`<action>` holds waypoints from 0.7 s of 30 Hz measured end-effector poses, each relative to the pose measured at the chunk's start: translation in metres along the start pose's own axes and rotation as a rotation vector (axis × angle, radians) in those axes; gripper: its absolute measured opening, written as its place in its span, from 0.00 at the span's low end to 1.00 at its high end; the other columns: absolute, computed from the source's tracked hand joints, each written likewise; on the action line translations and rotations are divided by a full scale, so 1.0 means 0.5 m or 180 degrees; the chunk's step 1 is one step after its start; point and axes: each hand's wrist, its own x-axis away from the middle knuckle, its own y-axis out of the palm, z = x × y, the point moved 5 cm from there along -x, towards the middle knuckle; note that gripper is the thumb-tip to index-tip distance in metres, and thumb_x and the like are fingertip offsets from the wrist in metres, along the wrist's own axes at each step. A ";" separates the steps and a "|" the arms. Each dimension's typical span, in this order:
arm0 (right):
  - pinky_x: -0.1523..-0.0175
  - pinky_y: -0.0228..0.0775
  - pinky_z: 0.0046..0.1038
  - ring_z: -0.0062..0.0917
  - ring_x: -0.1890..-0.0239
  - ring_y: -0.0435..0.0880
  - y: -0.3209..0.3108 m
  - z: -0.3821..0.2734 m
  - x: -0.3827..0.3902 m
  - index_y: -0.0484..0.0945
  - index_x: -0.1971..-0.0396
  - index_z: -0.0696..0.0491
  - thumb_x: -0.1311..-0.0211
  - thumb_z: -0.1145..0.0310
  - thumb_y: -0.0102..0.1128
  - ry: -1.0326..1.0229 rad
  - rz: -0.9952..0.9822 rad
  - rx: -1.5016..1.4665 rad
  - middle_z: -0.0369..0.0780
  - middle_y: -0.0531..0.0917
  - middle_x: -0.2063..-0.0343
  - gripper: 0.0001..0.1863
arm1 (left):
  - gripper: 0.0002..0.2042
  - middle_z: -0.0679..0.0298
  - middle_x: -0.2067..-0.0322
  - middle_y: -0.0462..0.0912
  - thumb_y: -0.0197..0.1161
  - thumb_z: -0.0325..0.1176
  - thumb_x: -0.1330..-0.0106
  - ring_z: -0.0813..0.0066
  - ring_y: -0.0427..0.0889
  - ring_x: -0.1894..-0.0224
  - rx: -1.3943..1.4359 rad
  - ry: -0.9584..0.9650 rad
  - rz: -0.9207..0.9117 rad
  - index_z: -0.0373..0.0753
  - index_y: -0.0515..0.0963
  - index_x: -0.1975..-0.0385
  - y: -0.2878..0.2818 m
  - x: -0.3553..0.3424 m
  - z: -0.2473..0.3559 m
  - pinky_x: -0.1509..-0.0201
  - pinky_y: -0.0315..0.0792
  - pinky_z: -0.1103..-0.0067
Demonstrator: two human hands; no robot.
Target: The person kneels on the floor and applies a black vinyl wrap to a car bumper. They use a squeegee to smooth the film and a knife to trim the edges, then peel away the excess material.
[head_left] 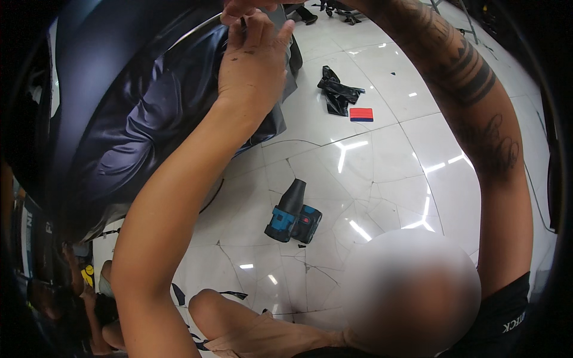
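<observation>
A sheet of glossy dark blue-violet vinyl wrap (134, 128) lies over a curved vehicle panel at the left, wrinkled and bunched near its edge. Against that edge, at the top, rests my left hand (253, 65). Its fingers reach upward over the material and its thumb sticks out to the right. Just beyond it, my right hand (243, 7) is cut off by the picture's upper border. Its visible fingers are bent together close to my left fingertips; whatever they grip is hidden. A loose flap of the wrap (271, 128) hangs below my left wrist.
On the glossy tiled floor stands a blue-and-black cordless blower (292, 215) with a cone nozzle. Farther off lie a red squeegee (361, 114) and crumpled black film (337, 92). Dark scraps (178, 295) lie near my knee. Another person's limbs (89, 298) show lower left.
</observation>
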 end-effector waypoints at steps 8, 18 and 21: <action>0.73 0.71 0.21 0.20 0.84 0.75 -0.014 0.009 0.027 0.81 0.84 0.54 0.45 0.64 0.62 0.0997 -0.0256 -0.0933 0.38 0.79 0.86 0.12 | 0.30 0.54 0.45 0.64 0.61 0.46 0.41 0.57 0.56 0.37 -0.0105 0.0254 -0.0282 0.51 0.65 0.37 0.010 -0.022 0.023 0.31 0.50 0.62; 0.74 0.71 0.22 0.21 0.85 0.75 -0.018 0.022 0.022 0.81 0.84 0.55 0.46 0.66 0.62 0.1038 -0.0561 -0.0557 0.39 0.79 0.86 0.12 | 0.30 0.54 0.46 0.70 0.66 0.44 0.45 0.58 0.65 0.39 -0.0087 0.0656 -0.0331 0.47 0.69 0.41 0.014 -0.035 0.041 0.30 0.51 0.63; 0.74 0.71 0.23 0.21 0.85 0.75 -0.024 0.020 0.018 0.81 0.83 0.56 0.46 0.66 0.62 0.1061 -0.0536 -0.0533 0.40 0.79 0.86 0.11 | 0.30 0.55 0.45 0.69 0.66 0.43 0.45 0.58 0.64 0.39 -0.0043 0.0722 -0.0343 0.47 0.69 0.41 0.007 -0.038 0.035 0.30 0.51 0.63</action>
